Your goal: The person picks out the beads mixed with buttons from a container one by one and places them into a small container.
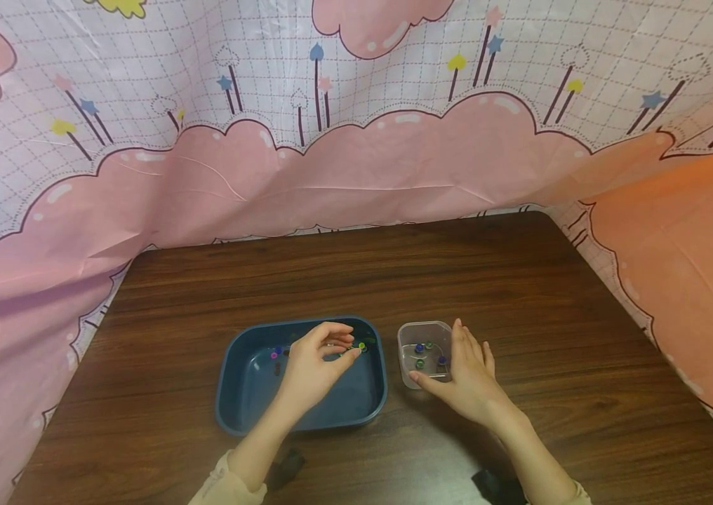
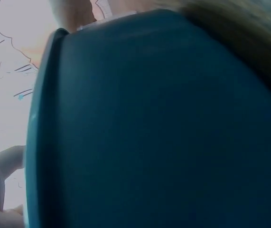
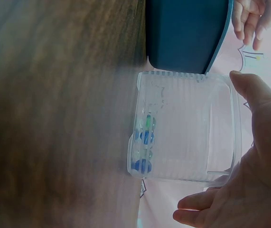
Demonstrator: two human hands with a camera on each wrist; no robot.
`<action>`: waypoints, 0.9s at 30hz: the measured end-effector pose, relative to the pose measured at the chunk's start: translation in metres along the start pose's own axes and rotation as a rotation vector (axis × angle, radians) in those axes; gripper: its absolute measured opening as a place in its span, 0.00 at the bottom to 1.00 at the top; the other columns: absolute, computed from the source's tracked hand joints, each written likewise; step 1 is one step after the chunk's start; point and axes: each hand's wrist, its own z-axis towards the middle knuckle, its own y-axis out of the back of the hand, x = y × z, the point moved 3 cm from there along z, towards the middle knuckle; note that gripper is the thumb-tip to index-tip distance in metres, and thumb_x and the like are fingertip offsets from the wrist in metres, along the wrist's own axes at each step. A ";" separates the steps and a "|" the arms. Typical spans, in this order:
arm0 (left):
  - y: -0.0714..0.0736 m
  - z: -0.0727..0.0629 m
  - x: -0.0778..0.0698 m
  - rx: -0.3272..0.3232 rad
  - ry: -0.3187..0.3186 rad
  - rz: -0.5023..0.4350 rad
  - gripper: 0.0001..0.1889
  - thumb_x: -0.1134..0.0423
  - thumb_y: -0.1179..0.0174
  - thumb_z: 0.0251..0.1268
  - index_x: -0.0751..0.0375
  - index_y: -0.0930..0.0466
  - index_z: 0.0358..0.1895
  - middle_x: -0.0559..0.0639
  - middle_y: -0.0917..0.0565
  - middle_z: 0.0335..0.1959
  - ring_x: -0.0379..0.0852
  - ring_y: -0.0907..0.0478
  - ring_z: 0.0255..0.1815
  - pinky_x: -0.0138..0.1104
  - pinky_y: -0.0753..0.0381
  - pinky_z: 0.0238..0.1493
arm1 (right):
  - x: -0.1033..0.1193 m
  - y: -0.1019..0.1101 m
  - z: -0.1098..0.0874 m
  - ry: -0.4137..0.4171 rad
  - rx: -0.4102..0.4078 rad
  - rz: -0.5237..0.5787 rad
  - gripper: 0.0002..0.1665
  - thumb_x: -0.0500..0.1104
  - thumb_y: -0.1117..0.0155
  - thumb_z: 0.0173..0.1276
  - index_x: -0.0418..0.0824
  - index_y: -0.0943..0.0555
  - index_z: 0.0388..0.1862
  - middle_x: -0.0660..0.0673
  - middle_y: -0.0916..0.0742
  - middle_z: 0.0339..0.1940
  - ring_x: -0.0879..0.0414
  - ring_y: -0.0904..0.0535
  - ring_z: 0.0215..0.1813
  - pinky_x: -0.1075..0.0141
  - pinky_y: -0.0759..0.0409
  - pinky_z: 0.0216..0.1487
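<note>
My left hand (image 1: 314,362) hovers over the dark blue basin (image 1: 302,424), fingers loosely bent and thumb apart from them; nothing shows in its grasp. Right by its thumb tip in the head view is a small yellow-green piece (image 1: 362,346). Small pieces, among them a pink ring (image 1: 274,355), lie in the basin's left part. My right hand (image 1: 471,379) spreads around the clear plastic box (image 1: 405,351), thumb at the near left and straight fingers along the right side. Blue and green marbles (image 3: 145,137) lie on the box's bottom. In the left wrist view the basin wall fills most of the frame.
The basin and the box stand side by side on a brown wooden table (image 1: 356,270), a narrow gap between them. A patterned pink and white curtain (image 1: 356,165) hangs behind the table, with an orange part at the right.
</note>
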 end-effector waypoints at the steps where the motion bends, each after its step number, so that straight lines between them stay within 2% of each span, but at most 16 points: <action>1: 0.001 0.000 0.001 0.000 0.003 0.002 0.15 0.70 0.32 0.58 0.63 0.19 0.49 0.53 0.16 0.42 0.46 0.18 0.44 0.34 0.16 0.49 | 0.000 0.000 0.000 -0.001 0.001 0.000 0.75 0.74 0.37 0.57 0.28 0.65 0.77 0.26 0.52 0.78 0.32 0.59 0.78 0.33 0.67 0.72; 7: 0.007 -0.002 0.006 0.006 0.009 0.011 0.15 0.71 0.31 0.57 0.64 0.19 0.48 0.58 0.16 0.42 0.49 0.18 0.44 0.41 0.16 0.49 | -0.001 0.000 0.000 -0.002 0.003 -0.002 0.75 0.74 0.37 0.57 0.28 0.65 0.77 0.26 0.52 0.78 0.31 0.59 0.78 0.33 0.67 0.72; 16: 0.015 -0.003 0.016 0.026 0.011 0.042 0.14 0.74 0.32 0.55 0.67 0.19 0.47 0.60 0.16 0.42 0.50 0.17 0.44 0.36 0.16 0.48 | -0.001 -0.001 0.000 0.002 -0.003 -0.012 0.74 0.74 0.38 0.57 0.28 0.65 0.77 0.27 0.52 0.78 0.32 0.58 0.78 0.33 0.66 0.72; 27: 0.032 -0.005 0.022 0.052 0.045 0.092 0.15 0.75 0.31 0.53 0.67 0.18 0.46 0.55 0.15 0.39 0.46 0.17 0.41 0.31 0.16 0.46 | 0.000 0.000 0.001 -0.004 -0.005 -0.014 0.75 0.75 0.38 0.57 0.27 0.64 0.77 0.26 0.51 0.78 0.32 0.57 0.78 0.33 0.65 0.72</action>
